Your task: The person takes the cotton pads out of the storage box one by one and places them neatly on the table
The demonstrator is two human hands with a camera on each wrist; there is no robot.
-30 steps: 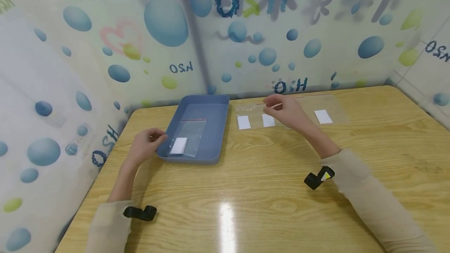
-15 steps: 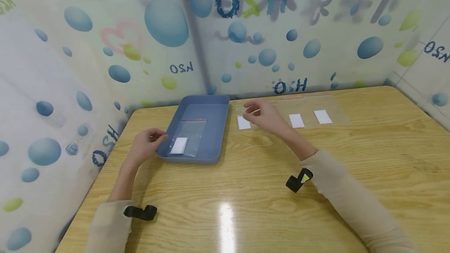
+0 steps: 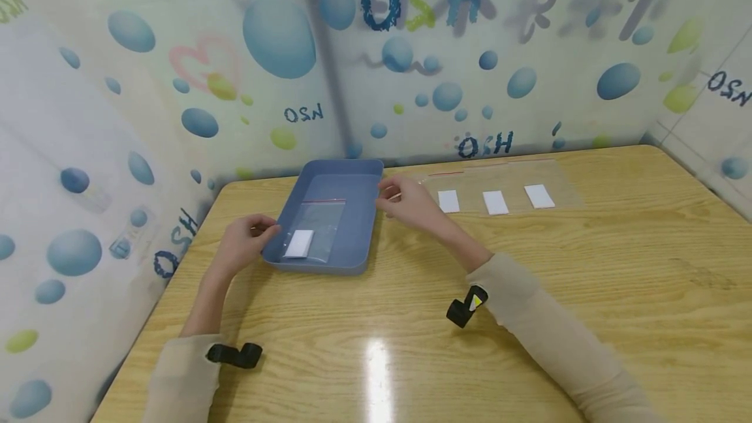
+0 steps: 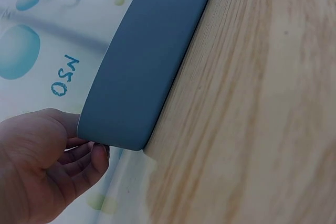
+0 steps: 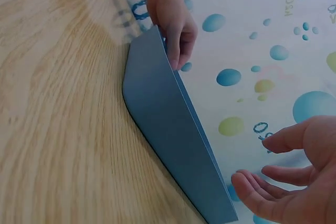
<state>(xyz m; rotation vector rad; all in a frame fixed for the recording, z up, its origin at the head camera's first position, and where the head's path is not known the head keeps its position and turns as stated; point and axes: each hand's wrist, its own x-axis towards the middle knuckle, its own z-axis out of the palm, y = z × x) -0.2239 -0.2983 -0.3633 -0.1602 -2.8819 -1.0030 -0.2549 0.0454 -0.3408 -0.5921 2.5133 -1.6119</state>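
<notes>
My left hand (image 3: 243, 245) grips the near left corner of a blue-grey plastic tray (image 3: 360, 214), its thumb at the rim. Inside the tray lies a clear zip-lock bag (image 3: 324, 227) with a red seal line and a white rectangular piece (image 3: 299, 244) in it. Beside the tray's right wall hovers my right hand (image 3: 414, 204); the right wrist view shows its thumb and fingers (image 5: 257, 190) apart, with nothing between them. More clear bags with white pieces (image 3: 448, 201) lie right of that hand. It covers the leftmost white piece.
The tray stands on a wood-grain table (image 3: 329, 344), near its back edge. A wall covering (image 3: 411, 96) with printed bubbles rises behind and to the left. Two further white pieces, one middle (image 3: 495, 202) and one right (image 3: 539, 196), lie along the back in their bags.
My right hand has moved left over the row of bags to the tray's right side, uncovering the middle white pieces and covering the leftmost. My left hand and the tray have stayed put.
</notes>
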